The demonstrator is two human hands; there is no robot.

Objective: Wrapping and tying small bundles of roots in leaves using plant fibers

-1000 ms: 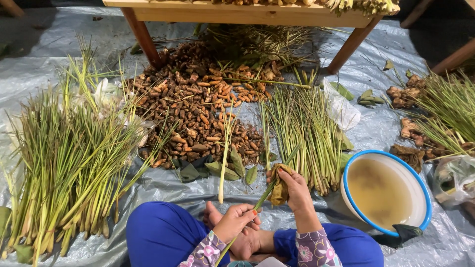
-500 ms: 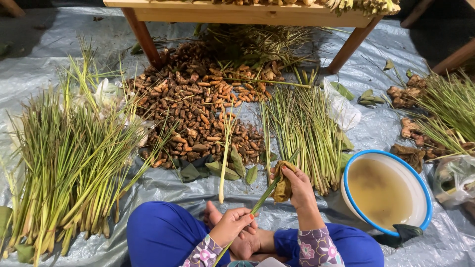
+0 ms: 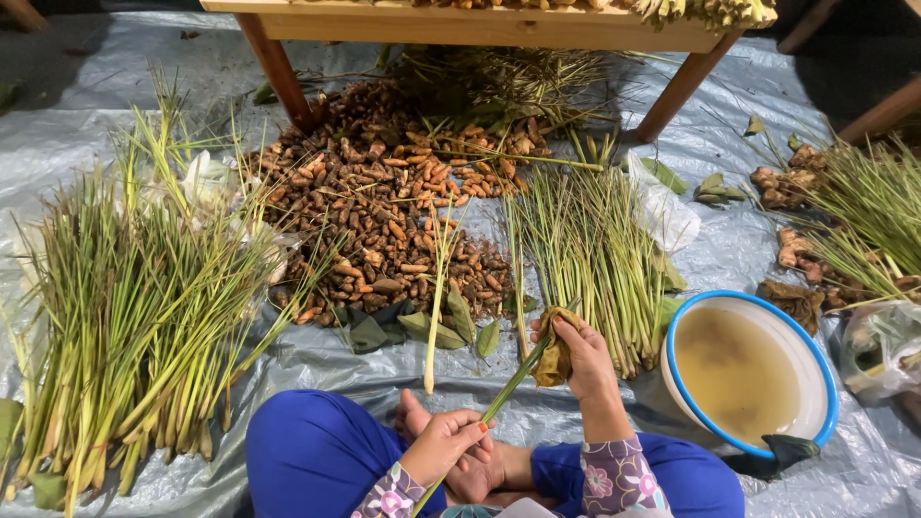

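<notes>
Now left fingers (image 3: 472, 429) pinch the lemongrass stalk (image 3: 513, 381); right fingers (image 3: 568, 331) clasp a wet cloth (image 3: 554, 357) around it.

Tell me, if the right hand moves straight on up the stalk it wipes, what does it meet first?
Probably the small bundle of green stalks lying just beyond the right hand and its brown cloth; depth is uncertain.

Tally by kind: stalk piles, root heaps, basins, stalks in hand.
Green stalk piles: 3, left pile, middle pile, right pile
Brown root heap: 1
Blue-rimmed basin: 1
Held stalk: 1
Total: 6
</notes>
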